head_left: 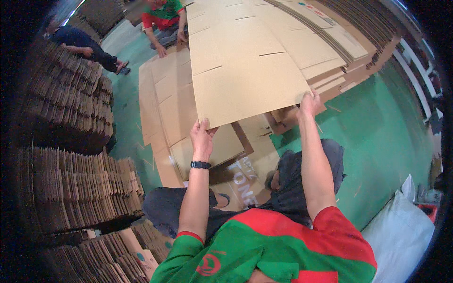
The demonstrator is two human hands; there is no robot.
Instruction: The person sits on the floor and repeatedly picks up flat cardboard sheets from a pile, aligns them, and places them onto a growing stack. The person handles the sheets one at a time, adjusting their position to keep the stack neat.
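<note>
A large flat cardboard sheet (243,70) with short slits stretches away in front of me. At its near left corner my left hand (203,139) grips the edge, thumb on top and fingers underneath; a dark watch sits on that wrist. My right hand (308,104) pinches the near right corner in the same way. The sheet's near edge is raised above smaller cardboard pieces (212,148) lying between my knees. Some of the fingers are hidden under the sheet.
Stacked slit cardboard (325,35) rises at the far right. Bundles of cardboard (85,184) line the left side. Ahead, a person (163,21) crouches with hands on flat cardboard (165,89); another person (87,45) is at far left. A white sack (401,236) lies at lower right on green floor (373,137).
</note>
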